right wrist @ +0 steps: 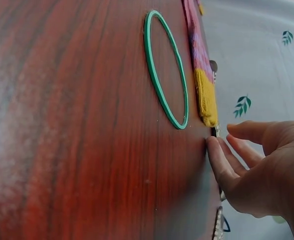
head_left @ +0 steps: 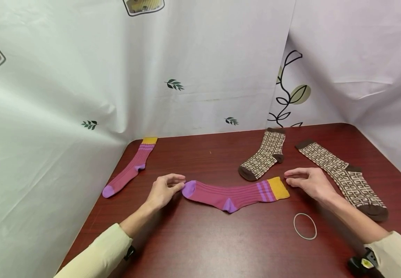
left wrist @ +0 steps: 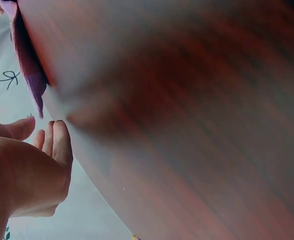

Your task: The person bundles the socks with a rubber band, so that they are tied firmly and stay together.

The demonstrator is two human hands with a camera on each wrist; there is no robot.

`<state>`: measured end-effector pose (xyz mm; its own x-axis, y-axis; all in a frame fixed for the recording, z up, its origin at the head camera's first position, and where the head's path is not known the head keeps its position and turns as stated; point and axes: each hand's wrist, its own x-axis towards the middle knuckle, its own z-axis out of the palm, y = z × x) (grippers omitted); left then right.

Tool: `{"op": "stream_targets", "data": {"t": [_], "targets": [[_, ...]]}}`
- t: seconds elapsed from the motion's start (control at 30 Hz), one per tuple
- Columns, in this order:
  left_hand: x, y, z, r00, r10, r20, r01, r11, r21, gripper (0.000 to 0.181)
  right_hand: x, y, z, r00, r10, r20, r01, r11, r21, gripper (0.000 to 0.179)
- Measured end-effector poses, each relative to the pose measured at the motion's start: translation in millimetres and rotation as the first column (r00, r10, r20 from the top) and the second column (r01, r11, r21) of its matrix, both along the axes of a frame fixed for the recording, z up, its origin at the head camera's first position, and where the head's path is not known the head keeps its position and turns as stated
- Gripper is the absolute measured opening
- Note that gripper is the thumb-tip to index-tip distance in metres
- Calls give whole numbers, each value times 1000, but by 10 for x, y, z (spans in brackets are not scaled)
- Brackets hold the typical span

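A magenta ribbed sock [head_left: 214, 195] with a purple toe and heel and a mustard cuff lies flat across the middle of the table. My left hand [head_left: 163, 191] is at its toe end; in the left wrist view the thumb and fingers are parted, with the purple toe [left wrist: 36, 92] just beyond them and nothing gripped. Past the mustard cuff [right wrist: 206, 100], my right hand [head_left: 313, 185] hovers with thumb and fingers apart, holding nothing. A thin elastic band [head_left: 305, 226], green in the right wrist view, lies in front of the right hand.
A matching magenta sock [head_left: 127, 173] lies at the table's left edge. Two brown-and-cream patterned socks lie to the right: one [head_left: 264, 156] behind the cuff, the other [head_left: 339, 170] beyond my right hand. White printed sheeting [head_left: 204, 58] hangs around the table's back and sides.
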<state>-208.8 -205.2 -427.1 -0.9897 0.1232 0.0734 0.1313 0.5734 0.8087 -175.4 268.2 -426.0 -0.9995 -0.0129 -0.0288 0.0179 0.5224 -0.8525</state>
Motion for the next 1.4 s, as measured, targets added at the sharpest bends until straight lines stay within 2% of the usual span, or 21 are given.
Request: {"op": "stream_targets", "data": {"t": [0.13, 0.43, 0.63, 0.87, 1.07, 1.23, 1.4], "targets": [[-9, -19, 12, 1000, 17, -11, -17, 1000, -1, 23, 1, 1, 16, 1000, -20, -17, 20, 1000, 11, 35], [-40, -90, 30, 999, 23, -48, -23, 1000, 14, 30, -35, 1, 1, 997, -46, -54, 39, 991, -126, 41], [-67, -168, 39, 997, 53, -64, -51, 998, 29, 33, -63, -17, 5, 995, -31, -96, 14, 985, -174, 45], [-113, -291, 42, 992, 102, -69, -101, 995, 16, 37, -103, -57, 14, 990, -1, -139, -23, 985, -173, 48], [-156, -417, 81, 988, 146, -50, -144, 989, 37, 41, -143, -112, 8, 989, 33, -143, -58, 983, -174, 49], [-209, -533, 110, 984, 174, -50, -172, 984, 37, 43, -179, -182, 17, 987, 46, -153, -80, 971, -224, 50], [-270, -684, 111, 974, 220, -56, -222, 975, -18, 45, -209, -270, 12, 985, 63, -160, -107, 952, -288, 53]]}}
